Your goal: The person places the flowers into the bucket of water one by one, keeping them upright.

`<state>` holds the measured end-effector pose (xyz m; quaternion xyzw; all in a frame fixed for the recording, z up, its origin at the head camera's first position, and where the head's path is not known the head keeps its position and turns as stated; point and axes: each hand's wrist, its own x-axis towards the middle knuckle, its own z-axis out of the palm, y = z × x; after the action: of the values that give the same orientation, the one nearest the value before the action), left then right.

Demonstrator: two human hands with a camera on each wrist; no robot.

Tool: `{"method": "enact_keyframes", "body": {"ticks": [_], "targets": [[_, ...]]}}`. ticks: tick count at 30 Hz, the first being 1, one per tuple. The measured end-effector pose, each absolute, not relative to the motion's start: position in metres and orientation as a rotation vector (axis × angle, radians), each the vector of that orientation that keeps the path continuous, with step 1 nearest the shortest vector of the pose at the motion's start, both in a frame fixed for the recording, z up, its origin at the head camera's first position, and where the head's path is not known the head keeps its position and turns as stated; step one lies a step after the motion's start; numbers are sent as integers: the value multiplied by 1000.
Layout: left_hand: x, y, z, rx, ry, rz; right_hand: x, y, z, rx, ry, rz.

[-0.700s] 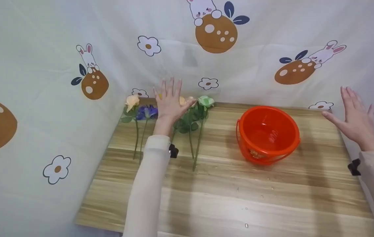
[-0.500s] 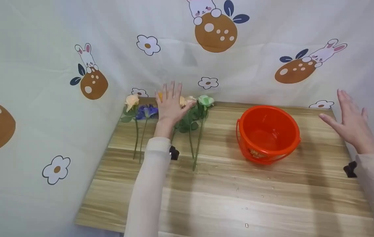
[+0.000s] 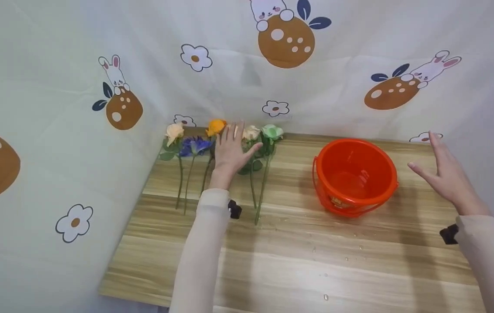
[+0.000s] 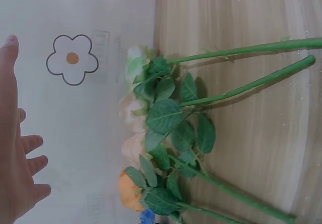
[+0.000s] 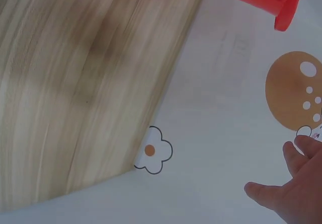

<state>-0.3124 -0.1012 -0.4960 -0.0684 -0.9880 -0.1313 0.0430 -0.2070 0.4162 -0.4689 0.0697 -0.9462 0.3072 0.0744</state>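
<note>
My left hand (image 3: 230, 155) hovers over the row of long-stemmed artificial flowers at the back left, fingers spread and holding nothing. Partly behind it are an orange flower (image 3: 216, 127) and a cream one (image 3: 251, 133). A green-white rose (image 3: 272, 132) lies just to its right. Farther left lie a purple flower (image 3: 195, 146) and a peach rose (image 3: 174, 131). In the left wrist view their leafy stems (image 4: 251, 85) run across the wood. To the right of a red bucket (image 3: 356, 174), my right hand (image 3: 451, 176) is raised with thumb apart, touching nothing.
A wood-grain table (image 3: 290, 261) carries the flowers and bucket, with small water drops (image 3: 326, 297) near its front. Cloth walls (image 3: 338, 82) printed with rabbits and flowers enclose the back and sides. The bucket's handle (image 3: 314, 174) hangs down.
My left hand has come down and slightly right, uncovering the orange flower. My right hand has moved left and lower, nearer the bucket. The flowers and bucket stay put.
</note>
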Motion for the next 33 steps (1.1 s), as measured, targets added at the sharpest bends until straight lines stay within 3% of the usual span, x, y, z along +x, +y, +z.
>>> {"method": "enact_keyframes", "body": {"ticks": [33], "targets": [[-291, -81, -562, -165, -3079, -1013, -183, 384, -513, 305, -2842, 1343]]}}
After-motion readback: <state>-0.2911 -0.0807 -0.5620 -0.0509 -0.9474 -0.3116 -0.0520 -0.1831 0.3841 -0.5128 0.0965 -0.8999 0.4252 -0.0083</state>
